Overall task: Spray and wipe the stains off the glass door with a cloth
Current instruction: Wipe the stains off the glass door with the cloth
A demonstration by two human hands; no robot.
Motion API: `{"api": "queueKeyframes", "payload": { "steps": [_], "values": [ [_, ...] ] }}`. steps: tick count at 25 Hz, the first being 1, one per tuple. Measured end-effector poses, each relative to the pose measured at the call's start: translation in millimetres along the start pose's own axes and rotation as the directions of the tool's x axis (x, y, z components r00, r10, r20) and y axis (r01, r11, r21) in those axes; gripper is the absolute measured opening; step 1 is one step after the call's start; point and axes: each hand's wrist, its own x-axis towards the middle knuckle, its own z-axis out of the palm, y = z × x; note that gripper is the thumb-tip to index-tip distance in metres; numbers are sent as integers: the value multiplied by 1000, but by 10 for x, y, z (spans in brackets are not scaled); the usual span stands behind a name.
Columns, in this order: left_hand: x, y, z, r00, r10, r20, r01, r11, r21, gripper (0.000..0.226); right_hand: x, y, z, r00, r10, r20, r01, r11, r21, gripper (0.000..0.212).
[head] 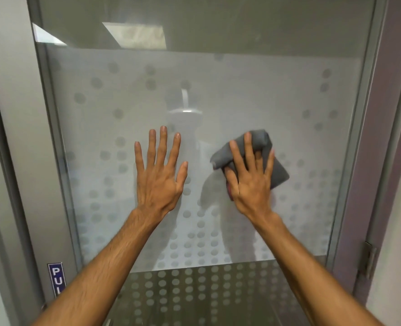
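Observation:
The glass door fills the view, with a frosted band patterned in round dots across its middle. My left hand lies flat on the frosted glass, fingers spread, holding nothing. To its right, my right hand presses a folded grey cloth against the glass, fingers splayed over it. A bit of red shows under the palm's lower left edge. No spray bottle is in view.
A grey metal door frame runs down the left, with a blue "PULL" sticker near the bottom. On the right stand the frame's other post, a hinge and a purplish wall.

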Motion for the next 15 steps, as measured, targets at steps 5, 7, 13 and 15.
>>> {"api": "queueKeyframes", "payload": {
  "steps": [5, 7, 13, 15],
  "values": [
    [-277, 78, 70, 999, 36, 41, -35, 999, -22, 63, -896, 64, 174, 889, -426, 168, 437, 899, -33, 60],
    [-398, 115, 84, 997, 49, 62, -48, 999, -8, 63, -1041, 280, 145, 753, -606, 258, 636, 771, -44, 57],
    [-537, 213, 75, 994, 38, 103, -39, 999, 6, 65, -424, 739, -53, 485, -822, 300, 873, 474, -113, 55],
    [-533, 248, 77, 995, 19, 99, -18, 1000, -3, 66, -24, 842, -160, 605, -772, 197, 796, 580, -170, 50]
  ]
}}
